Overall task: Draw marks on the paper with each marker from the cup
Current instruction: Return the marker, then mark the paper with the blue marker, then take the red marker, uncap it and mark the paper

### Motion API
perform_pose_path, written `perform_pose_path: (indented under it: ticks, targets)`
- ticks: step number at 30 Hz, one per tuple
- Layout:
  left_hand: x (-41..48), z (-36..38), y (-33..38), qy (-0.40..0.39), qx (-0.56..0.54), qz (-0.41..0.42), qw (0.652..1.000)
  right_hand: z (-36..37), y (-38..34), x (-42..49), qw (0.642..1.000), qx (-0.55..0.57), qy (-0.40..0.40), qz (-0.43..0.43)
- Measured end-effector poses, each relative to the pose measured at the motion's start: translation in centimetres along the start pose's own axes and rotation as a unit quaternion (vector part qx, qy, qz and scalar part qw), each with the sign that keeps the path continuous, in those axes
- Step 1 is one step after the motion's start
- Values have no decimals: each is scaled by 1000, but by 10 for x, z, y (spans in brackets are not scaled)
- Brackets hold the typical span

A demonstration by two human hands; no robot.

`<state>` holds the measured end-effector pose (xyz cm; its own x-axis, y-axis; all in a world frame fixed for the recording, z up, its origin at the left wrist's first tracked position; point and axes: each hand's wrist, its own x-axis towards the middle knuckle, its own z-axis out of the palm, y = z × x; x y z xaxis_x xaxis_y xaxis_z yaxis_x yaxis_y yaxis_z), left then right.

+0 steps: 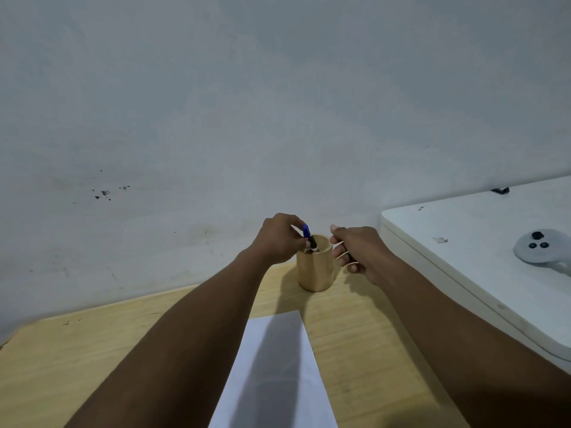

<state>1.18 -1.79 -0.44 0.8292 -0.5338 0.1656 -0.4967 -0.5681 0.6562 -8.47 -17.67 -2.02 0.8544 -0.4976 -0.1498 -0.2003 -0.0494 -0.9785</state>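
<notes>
1. Markers are what this task turns on, and we start with the biggest surface: a pale wooden desk (92, 366) set against a grey wall, with a white table (463, 257) just beside it on our right.
2. On that white table lies a grey game controller (539, 246), well apart from the work.
3. A white sheet of paper (278, 381) lies on the desk between our forearms. The part we can see is blank, and an arm's shadow crosses it.
4. Beyond the paper stands a round wooden cup (314, 270), upright, near the wall.
5. Our left hand (278, 239) is at the cup's rim, fingers closed on a marker with a blue cap (306, 231), its lower end inside the cup.
6. Our right hand (358, 253) sits just beside the cup's right side, fingers curled. We cannot tell whether it touches the cup or holds anything.
7. We judge this an early step: taking a marker from the cup. Next we would need to lift it clear, uncap it and bring its tip to the paper.
</notes>
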Motion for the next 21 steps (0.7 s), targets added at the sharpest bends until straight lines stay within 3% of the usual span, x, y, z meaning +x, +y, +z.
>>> perform_pose_path:
  ticks: [10, 15, 18, 21]
  targets:
    - [-7, 0, 1, 97, -19, 9, 995, 8, 5, -6, 1000, 7, -7, 10]
    - [-27, -44, 6, 166, -37, 36, 985, 43, -11, -24, 995, 40, -85, 37]
    - [-46, -76, -1, 180, -93, 26, 979, 78, -18, -37, 978, 111, -154, 87]
    - [-68, -102, -21, 158, -150, 11, 976, 117, -21, -51, 939, 250, -198, 132]
